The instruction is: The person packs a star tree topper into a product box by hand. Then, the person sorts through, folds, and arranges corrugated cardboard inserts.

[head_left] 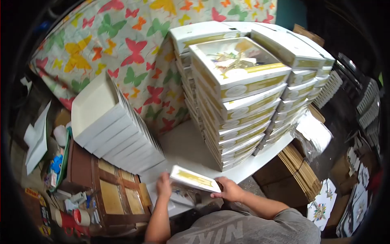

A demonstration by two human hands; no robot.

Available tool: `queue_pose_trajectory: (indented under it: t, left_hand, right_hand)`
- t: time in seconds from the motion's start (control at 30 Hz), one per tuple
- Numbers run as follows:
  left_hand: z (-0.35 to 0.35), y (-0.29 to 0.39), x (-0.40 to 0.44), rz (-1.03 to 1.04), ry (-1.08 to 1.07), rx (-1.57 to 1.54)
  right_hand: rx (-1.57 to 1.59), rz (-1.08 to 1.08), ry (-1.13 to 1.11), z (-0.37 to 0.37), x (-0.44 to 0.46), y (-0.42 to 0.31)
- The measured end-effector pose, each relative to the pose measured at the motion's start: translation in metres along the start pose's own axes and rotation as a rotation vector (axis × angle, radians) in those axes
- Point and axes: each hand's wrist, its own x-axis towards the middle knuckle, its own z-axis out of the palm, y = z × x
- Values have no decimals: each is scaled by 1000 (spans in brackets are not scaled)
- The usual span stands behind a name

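Note:
A white box with a gold band [196, 179] is held tilted in front of my body, its long printed side facing up. At its left end, my left hand [164, 186] is closed, with the fingertips partly hidden. My right hand [229, 189] grips the opposite end, thumb on the near side. Below the box, clear shiny material shows close to my shirt, too unclear to name. Beyond my hands stands a tall stack of white-and-gold boxes [250, 107]; the top box [239, 67] has a clear window with colourful contents.
White open trays [115, 122] are stacked at the left on the white table [183, 140]. A brown wooden cabinet [115, 191] stands left of me. Flattened cardboard [298, 173] and printed card sheets [321, 207] are at the right. A butterfly-print curtain [134, 53] hangs behind.

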Motion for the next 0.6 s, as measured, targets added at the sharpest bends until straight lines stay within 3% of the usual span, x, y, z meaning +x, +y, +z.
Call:
queue_pose_trajectory:
  t: [0.03, 0.07, 0.13, 0.17, 0.23, 0.3, 0.33, 0.4, 0.43, 0.47, 0.53, 0.6]
  left_hand:
    - [-28, 18, -19, 207, 124, -277]
    - [-53, 42, -39, 216, 106, -269]
    - [-100, 101, -70, 327, 96, -753]
    - [-118, 127, -83, 379, 89, -997]
    - [-145, 165, -104, 561, -234, -1044]
    - [-146, 195, -122, 450, -232, -1192]
    - [-149, 210, -119, 449, -246, -1196]
    - [-149, 249, -107, 603, -176, -725]
    - [-137, 280, -103, 601, -176, -733]
    - [-127, 298, -83, 582, -204, -771]
    - [-102, 360, -63, 609, -367, -780]
    - [-67, 412, -26, 599, -450, -809]
  right_hand:
    - [-112, -261, 121, -17, 0, -32]
    - [-231, -513, 235, -31, -3, -61]
    - [-303, -880, 424, -52, -5, -112]
    - [-305, -878, 439, -63, -7, -132]
    - [-638, -1301, 817, -80, -10, -166]
    - [-652, -1544, 1010, -98, -8, -189]
    - [-664, -1537, 1015, -109, -6, -191]
    - [-411, -1531, 1025, -139, -8, -189]
    - [-399, -1383, 1017, -163, -19, -194]
    - [-291, -1406, 1014, -185, -21, -207]
    - [-951, -1321, 1434, -232, -20, -203]
    - [-860, -1139, 1436, -280, -13, -207]
